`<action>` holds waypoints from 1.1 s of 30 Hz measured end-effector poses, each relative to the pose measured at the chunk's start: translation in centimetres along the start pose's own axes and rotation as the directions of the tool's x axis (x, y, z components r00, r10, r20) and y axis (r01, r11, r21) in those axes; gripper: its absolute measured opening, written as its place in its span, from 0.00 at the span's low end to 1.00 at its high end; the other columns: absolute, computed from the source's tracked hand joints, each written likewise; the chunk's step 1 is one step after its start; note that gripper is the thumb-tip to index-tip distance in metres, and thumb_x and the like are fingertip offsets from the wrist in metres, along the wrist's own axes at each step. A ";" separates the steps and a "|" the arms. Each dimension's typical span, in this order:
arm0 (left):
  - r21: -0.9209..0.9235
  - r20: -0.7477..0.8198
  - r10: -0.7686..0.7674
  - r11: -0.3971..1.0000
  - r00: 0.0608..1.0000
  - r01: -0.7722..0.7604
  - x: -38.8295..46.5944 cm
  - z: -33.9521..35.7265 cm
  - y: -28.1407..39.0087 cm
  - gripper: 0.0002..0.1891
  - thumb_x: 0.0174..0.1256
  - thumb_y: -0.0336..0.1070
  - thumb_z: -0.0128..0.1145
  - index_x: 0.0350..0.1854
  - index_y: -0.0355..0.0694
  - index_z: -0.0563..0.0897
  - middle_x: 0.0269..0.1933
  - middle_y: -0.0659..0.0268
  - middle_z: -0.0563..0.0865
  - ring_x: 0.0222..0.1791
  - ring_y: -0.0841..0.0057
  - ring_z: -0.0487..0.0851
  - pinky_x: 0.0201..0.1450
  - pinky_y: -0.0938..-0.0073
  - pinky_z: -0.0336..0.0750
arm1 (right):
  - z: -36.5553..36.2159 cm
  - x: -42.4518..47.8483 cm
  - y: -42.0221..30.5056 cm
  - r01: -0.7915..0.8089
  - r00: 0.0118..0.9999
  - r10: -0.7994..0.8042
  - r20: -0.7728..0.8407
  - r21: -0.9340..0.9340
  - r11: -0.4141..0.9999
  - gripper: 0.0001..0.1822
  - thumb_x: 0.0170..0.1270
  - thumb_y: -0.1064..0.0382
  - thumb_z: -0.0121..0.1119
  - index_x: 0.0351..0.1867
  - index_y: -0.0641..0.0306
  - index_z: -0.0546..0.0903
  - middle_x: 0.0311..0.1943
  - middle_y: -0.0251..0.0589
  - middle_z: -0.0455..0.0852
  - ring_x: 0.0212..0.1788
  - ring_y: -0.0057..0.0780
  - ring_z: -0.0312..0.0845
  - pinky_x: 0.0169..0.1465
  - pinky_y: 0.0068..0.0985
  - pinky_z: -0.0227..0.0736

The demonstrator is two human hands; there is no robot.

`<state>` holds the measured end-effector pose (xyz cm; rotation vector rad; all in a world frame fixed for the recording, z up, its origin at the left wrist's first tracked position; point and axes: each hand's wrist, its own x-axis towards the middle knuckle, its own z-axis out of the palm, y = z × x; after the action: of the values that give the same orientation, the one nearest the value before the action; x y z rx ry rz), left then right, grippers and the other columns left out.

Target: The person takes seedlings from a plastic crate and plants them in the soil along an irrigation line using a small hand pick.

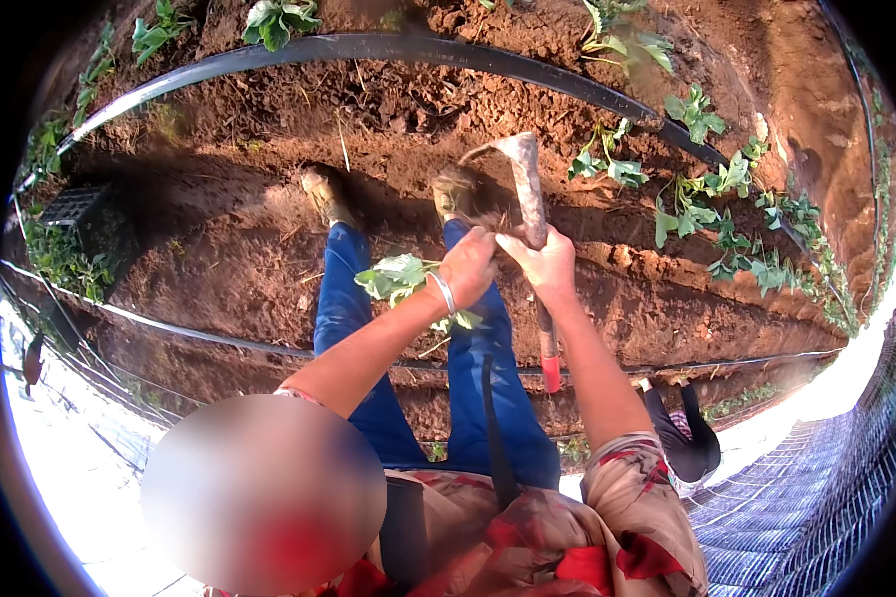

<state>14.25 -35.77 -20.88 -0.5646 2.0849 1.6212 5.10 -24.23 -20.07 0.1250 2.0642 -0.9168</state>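
Note:
My left hand (467,265), with a bracelet at the wrist, is closed on a young leafy plant (396,276), which looks like a strawberry seedling. Its leaves hang out on the wrist side, and brown roots (496,222) stick out past the fingers. My right hand (545,257) meets the left at the roots and grips the shaft of a short-handled hoe (528,179). The soil-caked blade (523,145) points away from me, above my shoe, and the red handle end (550,373) points back towards me. The right fingertips partly hide the roots.
Reddish soil beds carry a thick black hose (418,48) and a thinner pipe (254,345). Leafy plants (691,213) grow at the right and far side. A dark plastic crate (82,216) stands left beside greenery. Another person (683,433) is at the lower right, near netting (799,477).

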 end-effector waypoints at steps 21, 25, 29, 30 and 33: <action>-0.665 -0.268 -0.450 0.727 0.852 0.175 2.1 -2.6 -10.1 0.14 0.55 0.32 0.62 0.42 0.32 0.77 0.33 0.66 0.84 0.32 0.84 0.78 0.34 0.81 0.74 | -4.3 14.5 -4.7 0.648 0.724 -0.533 0.438 -0.697 0.307 0.13 0.49 0.60 0.64 0.30 0.61 0.73 0.23 0.42 0.80 0.26 0.37 0.80 0.30 0.32 0.77; -0.706 -0.246 -0.491 0.682 0.836 0.193 3.7 -3.3 -9.5 0.14 0.57 0.28 0.60 0.45 0.34 0.76 0.35 0.69 0.83 0.32 0.88 0.77 0.34 0.86 0.73 | -4.2 16.2 -4.5 0.655 0.681 -0.567 0.463 -0.731 0.190 0.10 0.48 0.64 0.62 0.30 0.62 0.72 0.23 0.43 0.80 0.26 0.40 0.80 0.31 0.33 0.77; -0.712 -0.278 -0.511 0.678 0.813 0.183 7.1 -4.6 -9.2 0.14 0.57 0.30 0.61 0.45 0.34 0.77 0.35 0.69 0.83 0.30 0.88 0.77 0.29 0.87 0.72 | -3.7 18.3 -4.0 0.622 0.720 -0.505 0.477 -0.766 0.163 0.05 0.49 0.69 0.56 0.29 0.63 0.73 0.22 0.45 0.80 0.27 0.42 0.80 0.32 0.34 0.76; -0.732 -0.267 -0.524 0.656 0.809 0.184 8.1 -5.4 -8.6 0.15 0.56 0.30 0.62 0.45 0.34 0.77 0.35 0.69 0.83 0.30 0.88 0.77 0.30 0.86 0.72 | -3.6 18.9 -3.8 0.614 0.737 -0.479 0.477 -0.769 0.180 0.03 0.50 0.70 0.52 0.28 0.63 0.73 0.23 0.46 0.80 0.28 0.45 0.80 0.32 0.37 0.75; -0.766 -0.268 -0.509 0.628 0.818 0.140 10.4 -6.6 -9.0 0.18 0.55 0.31 0.63 0.47 0.33 0.77 0.38 0.67 0.82 0.33 0.86 0.77 0.34 0.85 0.73 | -3.3 19.4 -4.9 0.573 0.787 -0.394 0.474 -0.799 0.183 0.03 0.50 0.69 0.52 0.28 0.63 0.74 0.25 0.47 0.81 0.29 0.46 0.80 0.34 0.39 0.74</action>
<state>10.23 -44.78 -32.51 -1.6592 1.3524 2.1854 -11.35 -30.14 -30.45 -1.2951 2.1640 0.1044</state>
